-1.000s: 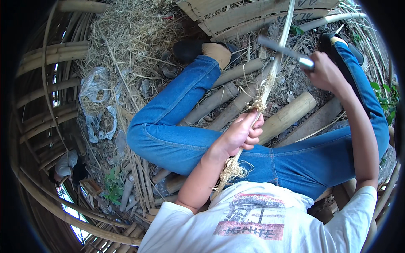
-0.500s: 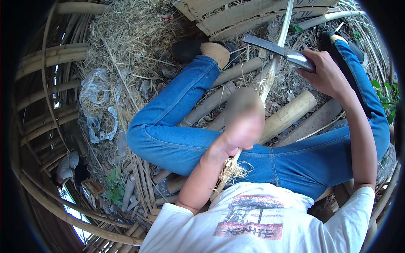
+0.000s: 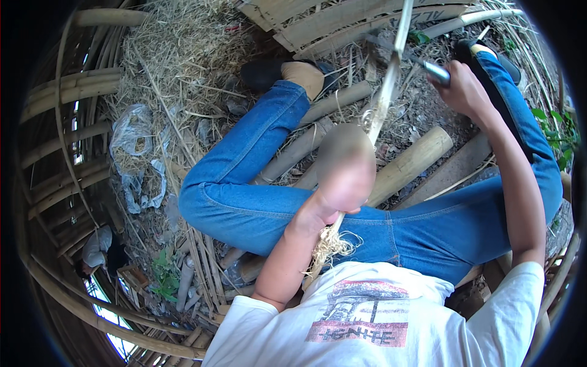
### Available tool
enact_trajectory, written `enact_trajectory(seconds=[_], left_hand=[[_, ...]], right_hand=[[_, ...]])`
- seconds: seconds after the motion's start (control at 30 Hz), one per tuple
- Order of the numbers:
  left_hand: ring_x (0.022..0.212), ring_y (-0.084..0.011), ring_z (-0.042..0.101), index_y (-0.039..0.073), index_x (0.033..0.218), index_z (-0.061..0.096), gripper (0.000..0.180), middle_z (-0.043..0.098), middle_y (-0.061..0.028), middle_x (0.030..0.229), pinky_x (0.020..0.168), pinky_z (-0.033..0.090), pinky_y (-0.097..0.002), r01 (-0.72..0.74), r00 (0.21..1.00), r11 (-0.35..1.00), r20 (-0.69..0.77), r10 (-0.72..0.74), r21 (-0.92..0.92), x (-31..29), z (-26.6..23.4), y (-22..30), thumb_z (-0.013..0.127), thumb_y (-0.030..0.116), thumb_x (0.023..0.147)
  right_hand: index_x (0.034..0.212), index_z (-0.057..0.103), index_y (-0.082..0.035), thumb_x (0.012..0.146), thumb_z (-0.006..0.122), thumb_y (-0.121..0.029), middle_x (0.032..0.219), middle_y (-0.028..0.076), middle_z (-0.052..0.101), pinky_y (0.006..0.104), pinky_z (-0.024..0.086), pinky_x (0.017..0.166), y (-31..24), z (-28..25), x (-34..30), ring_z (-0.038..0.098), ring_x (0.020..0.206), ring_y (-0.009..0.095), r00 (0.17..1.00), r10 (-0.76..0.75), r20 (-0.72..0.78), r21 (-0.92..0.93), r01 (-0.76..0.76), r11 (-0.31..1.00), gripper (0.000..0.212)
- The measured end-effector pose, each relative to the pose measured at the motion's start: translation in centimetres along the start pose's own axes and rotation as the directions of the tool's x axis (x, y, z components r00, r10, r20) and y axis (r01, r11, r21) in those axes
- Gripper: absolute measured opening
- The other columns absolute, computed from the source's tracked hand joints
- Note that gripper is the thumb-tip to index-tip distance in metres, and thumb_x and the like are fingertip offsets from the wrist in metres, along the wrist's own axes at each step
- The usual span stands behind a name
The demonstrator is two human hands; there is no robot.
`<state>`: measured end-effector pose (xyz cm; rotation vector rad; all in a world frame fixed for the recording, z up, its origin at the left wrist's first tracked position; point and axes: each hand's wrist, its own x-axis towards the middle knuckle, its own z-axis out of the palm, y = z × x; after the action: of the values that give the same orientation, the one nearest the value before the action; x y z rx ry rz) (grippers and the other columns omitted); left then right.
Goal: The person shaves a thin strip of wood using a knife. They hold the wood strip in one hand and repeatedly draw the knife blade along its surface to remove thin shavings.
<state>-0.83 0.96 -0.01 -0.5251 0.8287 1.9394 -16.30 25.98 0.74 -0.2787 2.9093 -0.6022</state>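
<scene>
My left hand [image 3: 342, 191] is closed round a long pale bamboo strip [image 3: 384, 95]; a blurred patch covers much of its fingers. The strip slants from my lap up past the top edge of the picture. Curly shavings [image 3: 335, 244] cling to its near end, below my left wrist. My right hand [image 3: 466, 92] grips the metal handle of a long knife [image 3: 436, 72]. The dark blade, smeared by motion, points left and crosses the strip well beyond my left hand; it appears to pass behind the strip.
Thick bamboo poles [image 3: 413, 165] lie between my legs in blue jeans. Wooden boards [image 3: 342, 27] stand at the far side. Dry straw [image 3: 183, 55] and a clear plastic bag [image 3: 134, 134] cover ground on the left. A bamboo slat wall [image 3: 73, 85] curves along the left, with a person [image 3: 98, 244] near it.
My right hand and the knife have moved farther along the strip, away from me. Before, the blade lay across the front of the strip. My left hand keeps its grip; the whole view has shifted slightly.
</scene>
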Motion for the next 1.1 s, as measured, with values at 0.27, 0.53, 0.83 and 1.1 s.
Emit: enact_trajectory(seconds=[0.27,0.53,0.83,1.1], left_hand=[[0.042,0.0008,0.016,0.015,0.074,0.034,0.038,0.023,0.0103,0.054,0.034,0.012,-0.0164,-0.007,1.000,1.000,-0.012,0.007,0.001,0.3,-0.2,0.2,0.026,0.042,0.099],[0.041,0.0005,0.016,0.015,0.073,0.034,0.036,0.022,0.0102,0.053,0.034,0.011,-0.0169,0.007,1.000,1.000,-0.027,-0.006,0.007,-0.3,0.2,-0.2,0.026,0.039,0.099],[0.041,0.0005,0.016,0.015,0.074,0.035,0.036,0.022,0.0103,0.053,0.034,0.011,-0.0166,-0.003,1.000,1.000,-0.013,0.003,-0.013,-0.1,-0.1,-0.1,0.027,0.039,0.099],[0.040,0.0002,0.015,0.015,0.074,0.034,0.036,0.022,0.0101,0.053,0.034,0.011,-0.0171,0.006,0.998,0.999,-0.067,-0.003,0.037,-0.3,0.3,-0.2,0.026,0.040,0.099]], right_hand=[[0.083,0.064,0.001,0.071,0.062,-0.012,0.078,0.023,0.062,0.0437,0.050,0.072,1.2,0.6,0.4,0.062,0.076,0.038,0.993,-0.119,0.004,-0.120,0.119,0.986,0.018],[0.080,0.063,0.001,0.068,0.062,-0.009,0.074,0.023,0.062,0.0443,0.051,0.072,2.8,0.5,0.9,0.063,0.072,0.037,0.998,0.041,-0.053,-0.057,-0.044,0.997,0.016],[0.084,0.064,0.001,0.070,0.057,-0.007,0.075,0.023,0.063,0.0439,0.051,0.070,1.9,0.1,1.4,0.063,0.072,0.038,0.997,-0.001,-0.079,-0.141,-0.010,0.990,0.018],[0.083,0.061,0.001,0.070,0.058,-0.009,0.079,0.023,0.062,0.0460,0.050,0.072,3.2,-0.5,2.7,0.062,0.076,0.039,0.988,-0.016,-0.153,-0.216,-0.017,0.976,0.016]])
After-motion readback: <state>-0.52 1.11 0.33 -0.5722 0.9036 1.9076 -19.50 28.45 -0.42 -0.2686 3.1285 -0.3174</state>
